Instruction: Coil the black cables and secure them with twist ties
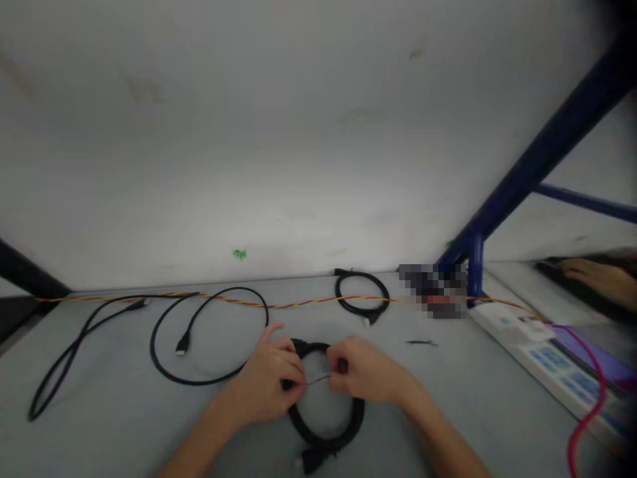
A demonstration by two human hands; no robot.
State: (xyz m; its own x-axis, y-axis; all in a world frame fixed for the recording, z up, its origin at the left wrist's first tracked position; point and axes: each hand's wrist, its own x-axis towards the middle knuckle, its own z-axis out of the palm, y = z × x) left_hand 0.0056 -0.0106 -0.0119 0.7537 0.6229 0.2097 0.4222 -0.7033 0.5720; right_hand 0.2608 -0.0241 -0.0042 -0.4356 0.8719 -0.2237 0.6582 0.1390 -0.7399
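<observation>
A black cable coil with thick plug ends lies on the grey tabletop, low in the middle of the head view. My left hand is closed at the coil's left side, its fingertips pinching one end of a thin dark twist tie. At the upper right of the ring, my right hand pinches the tie's other end. Between the two hands the tie is stretched over the coil's opening. Whether the left fingers also grip the cable is hidden.
Left of my hands lies a loose black HDMI cable. Behind them rests a smaller cable coil; another twist tie lies rightward. A red-yellow wire crosses the back. Rightward are a white power strip, blue frame and another person's hand.
</observation>
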